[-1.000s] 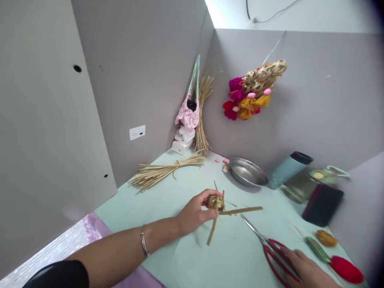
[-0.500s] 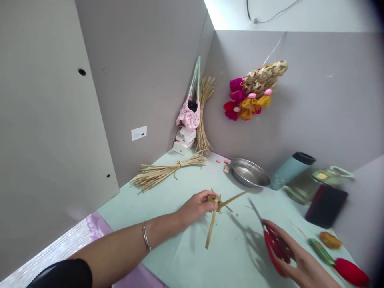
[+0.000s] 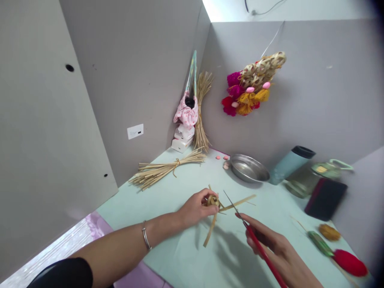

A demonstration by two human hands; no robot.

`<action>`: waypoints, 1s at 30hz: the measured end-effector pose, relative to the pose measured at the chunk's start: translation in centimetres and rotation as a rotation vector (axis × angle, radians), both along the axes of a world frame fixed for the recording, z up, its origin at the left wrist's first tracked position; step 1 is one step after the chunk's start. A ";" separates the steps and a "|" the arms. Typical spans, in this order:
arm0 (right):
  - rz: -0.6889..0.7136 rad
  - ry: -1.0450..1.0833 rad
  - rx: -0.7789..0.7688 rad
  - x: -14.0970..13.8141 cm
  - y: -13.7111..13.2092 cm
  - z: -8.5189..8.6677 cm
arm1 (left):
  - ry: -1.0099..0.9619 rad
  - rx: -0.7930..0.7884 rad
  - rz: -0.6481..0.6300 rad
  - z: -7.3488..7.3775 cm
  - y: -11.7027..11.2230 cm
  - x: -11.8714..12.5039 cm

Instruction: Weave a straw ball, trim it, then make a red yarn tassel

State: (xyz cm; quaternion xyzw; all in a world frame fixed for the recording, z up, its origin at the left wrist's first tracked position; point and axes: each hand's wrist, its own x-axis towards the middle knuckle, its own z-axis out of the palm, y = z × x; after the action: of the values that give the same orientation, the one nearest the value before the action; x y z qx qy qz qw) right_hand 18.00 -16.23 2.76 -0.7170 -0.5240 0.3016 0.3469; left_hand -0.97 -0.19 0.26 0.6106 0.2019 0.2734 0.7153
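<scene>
Between the thumb and fingers of my left hand (image 3: 199, 205) is a small woven straw ball (image 3: 213, 201), just above the table. Loose flat straw strips stick out of it, a long one (image 3: 240, 202) toward the right and another (image 3: 210, 231) toward me. My right hand (image 3: 270, 244) grips red-handled scissors (image 3: 251, 235). Their thin blades point up and left, close to the right side of the ball and near the long strip. From this angle I cannot tell whether the blades touch the strip.
A tied straw bundle (image 3: 168, 170) lies behind my left hand. At the back are a steel bowl (image 3: 249, 170), a tilted blue tumbler (image 3: 292, 164), a green bottle (image 3: 322, 172) and a dark phone (image 3: 325, 199). Red yarn (image 3: 349, 263) lies at right. A woven ornament (image 3: 261, 74) hangs on the wall.
My right hand has brought the scissors up and left, close to the straw ball, and turned them edge-on. My left hand keeps its hold, with the ball turned slightly. The view has shifted a little.
</scene>
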 end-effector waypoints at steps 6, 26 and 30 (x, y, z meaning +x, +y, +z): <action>-0.013 -0.064 -0.118 1.8 0.0 -1.5 | 0.004 -0.016 0.017 0.4 0.3 -0.2; -0.152 0.135 0.321 -6.5 3.3 2.2 | -0.127 0.019 -0.066 0.8 -1.1 -0.5; -0.294 0.370 0.226 -6.3 3.2 2.0 | -0.160 0.073 -0.028 1.3 -1.4 -0.7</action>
State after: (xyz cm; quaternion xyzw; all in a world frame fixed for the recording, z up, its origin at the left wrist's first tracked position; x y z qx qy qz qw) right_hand 11.67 -12.98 4.74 -0.6749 -0.3719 0.3135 0.5549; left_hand -1.68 -1.60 1.60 0.6155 0.1255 0.3183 0.7100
